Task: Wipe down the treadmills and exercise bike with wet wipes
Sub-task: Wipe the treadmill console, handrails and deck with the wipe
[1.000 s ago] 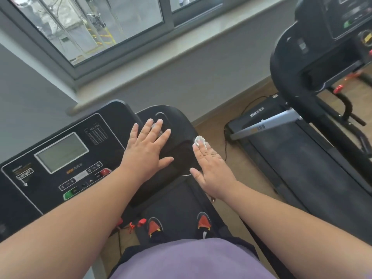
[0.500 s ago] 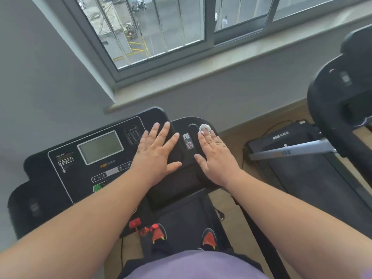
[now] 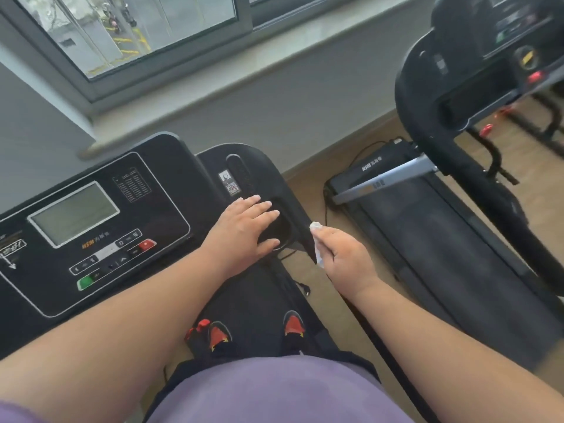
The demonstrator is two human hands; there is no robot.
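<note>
I stand on a black treadmill whose console fills the left of the view, with a grey screen and red and green buttons. My left hand lies flat, fingers apart, on the console's right wing beside the cup recess. My right hand is closed on a white wet wipe and presses it against the outer right edge of that wing. A second black treadmill stands to the right.
A grey wall with a window sill runs across the top. Black cables lie on the wooden floor between the two machines. My red and black shoes rest on the belt below.
My right hand slid off the top of the console wing and down to its right edge, closing on the wipe. My left hand shifted right along the wing.
</note>
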